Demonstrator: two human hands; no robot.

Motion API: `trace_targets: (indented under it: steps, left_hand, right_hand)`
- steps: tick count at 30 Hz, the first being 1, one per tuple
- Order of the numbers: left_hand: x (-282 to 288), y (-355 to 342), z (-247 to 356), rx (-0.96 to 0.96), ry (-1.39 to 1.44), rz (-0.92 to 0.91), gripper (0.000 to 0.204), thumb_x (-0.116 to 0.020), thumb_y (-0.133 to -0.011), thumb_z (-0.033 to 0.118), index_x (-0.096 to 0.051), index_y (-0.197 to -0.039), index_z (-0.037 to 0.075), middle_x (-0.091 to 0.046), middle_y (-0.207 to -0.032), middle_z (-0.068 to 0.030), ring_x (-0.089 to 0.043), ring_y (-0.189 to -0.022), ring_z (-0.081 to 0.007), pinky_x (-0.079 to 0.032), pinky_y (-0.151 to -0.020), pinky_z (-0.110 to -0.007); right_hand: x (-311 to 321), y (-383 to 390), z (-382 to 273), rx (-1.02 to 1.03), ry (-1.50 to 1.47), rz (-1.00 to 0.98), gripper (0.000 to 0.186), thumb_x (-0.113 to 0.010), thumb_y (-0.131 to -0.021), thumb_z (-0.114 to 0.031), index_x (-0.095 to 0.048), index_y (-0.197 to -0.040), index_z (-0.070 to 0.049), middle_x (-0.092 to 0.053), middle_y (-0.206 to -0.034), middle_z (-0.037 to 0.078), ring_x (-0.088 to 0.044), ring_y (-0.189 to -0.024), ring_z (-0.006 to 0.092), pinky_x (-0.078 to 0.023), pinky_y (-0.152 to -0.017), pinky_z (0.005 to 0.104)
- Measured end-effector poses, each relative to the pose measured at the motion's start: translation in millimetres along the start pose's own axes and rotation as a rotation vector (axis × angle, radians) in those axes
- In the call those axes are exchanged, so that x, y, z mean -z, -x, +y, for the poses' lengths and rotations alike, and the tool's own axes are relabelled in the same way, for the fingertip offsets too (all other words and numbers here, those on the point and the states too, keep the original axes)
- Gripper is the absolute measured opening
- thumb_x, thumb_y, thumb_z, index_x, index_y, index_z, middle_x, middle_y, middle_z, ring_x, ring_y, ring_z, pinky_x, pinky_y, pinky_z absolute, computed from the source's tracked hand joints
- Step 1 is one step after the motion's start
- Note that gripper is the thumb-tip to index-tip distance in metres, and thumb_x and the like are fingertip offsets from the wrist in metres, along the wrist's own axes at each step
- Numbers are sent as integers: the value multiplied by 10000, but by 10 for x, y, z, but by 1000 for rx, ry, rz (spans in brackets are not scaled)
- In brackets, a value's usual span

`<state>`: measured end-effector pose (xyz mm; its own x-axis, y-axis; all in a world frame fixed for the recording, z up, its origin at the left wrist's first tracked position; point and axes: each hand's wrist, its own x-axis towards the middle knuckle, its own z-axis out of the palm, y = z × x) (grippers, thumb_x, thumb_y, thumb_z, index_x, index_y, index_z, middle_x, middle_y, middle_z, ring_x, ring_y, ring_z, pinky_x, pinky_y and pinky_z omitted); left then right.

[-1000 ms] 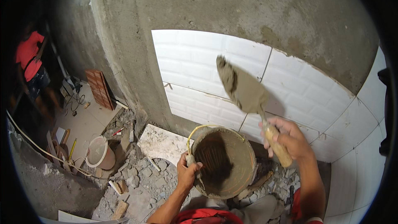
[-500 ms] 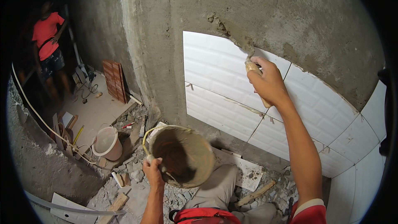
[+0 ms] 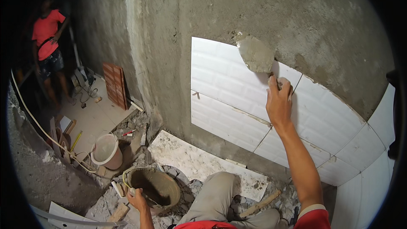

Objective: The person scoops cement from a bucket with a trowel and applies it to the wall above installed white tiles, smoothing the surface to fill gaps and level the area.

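Observation:
My right hand [image 3: 280,101] is closed around the handle of a trowel [image 3: 255,54]. The trowel's broad, mortar-smeared blade overlaps the top edge of a white wall tile [image 3: 224,72] and the grey wall [image 3: 203,8] above it. Low in front of me, my left hand [image 3: 138,201] grips the near left side of a bucket [image 3: 173,193], by its rim and yellowish handle. Grey mortar coats the bucket's inside, and its bottom lies in shadow. Small clips or spacers show in the joints between the tiles.
Rubble [image 3: 182,203] and a dusty white board [image 3: 190,157] lie below the tiles, beside my knees. To the left stand a white bucket [image 3: 105,149] and a stack of red-brown tiles [image 3: 114,85]. Another person [image 3: 48,38] stands at the far left. A cable [image 3: 38,118] crosses the left side.
The bucket has moved down and left with my left hand, uncovering the white board. My right hand has turned the trowel, so its blade now shows broad over the tile's top edge.

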<state>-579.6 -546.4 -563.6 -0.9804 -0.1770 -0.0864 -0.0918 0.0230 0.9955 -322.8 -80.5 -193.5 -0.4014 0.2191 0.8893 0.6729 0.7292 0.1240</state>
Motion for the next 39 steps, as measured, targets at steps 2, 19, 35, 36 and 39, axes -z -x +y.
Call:
trace_targets:
  steps: [2, 19, 35, 36, 39]
  left_hand:
    - [13, -64, -181, -52, 3, 44, 265, -709, -765, 118, -588, -975, 12, -576, -914, -43, -532, -813, -176, -458, -769, -336]
    - [256, -66, -572, -77, -136, 24, 439, -765, -714, 142, -625, -1088, -41, -592, -1025, -105, -575, -906, -233, -491, -849, -372]
    - [84, -107, -699, -84, -119, -30, 489, -752, -728, 154, -629, -1129, -99, -593, -1157, -180, -585, -1037, -314, -469, -959, -408]
    - [62, -114, -703, -85, -150, -25, 509, -754, -728, 155, -626, -1149, -100, -591, -1167, -181, -586, -1055, -317, -467, -973, -411]
    - [-15, -120, -725, -114, -164, -30, 564, -760, -727, 159, -618, -1207, -103, -586, -1196, -182, -588, -1102, -325, -461, -1010, -415]
  right_hand:
    - [-103, 95, -17, 5, 25, 7, 405, -633, -1003, -39, -603, -1407, -26, -484, -1209, 168, -538, -1009, 371, -498, -931, 487]
    - [419, 507, -241, -111, -396, -261, 482, -686, -918, -31, -594, -1390, -13, -515, -1241, 215, -605, -1080, 419, -560, -873, 513]
    - [1050, -600, -26, -119, -127, -459, 408, -604, -1036, -219, -654, -1339, 50, -637, -1154, 236, -674, -979, 449, -541, -888, 509]
    - [1055, -611, -36, -114, -118, -464, 403, -605, -1035, -214, -655, -1332, 53, -634, -1149, 239, -674, -975, 451, -541, -884, 512]
    - [1052, -632, -72, -125, -80, -536, 385, -613, -1031, -202, -654, -1305, 66, -624, -1128, 243, -671, -959, 456, -539, -867, 521]
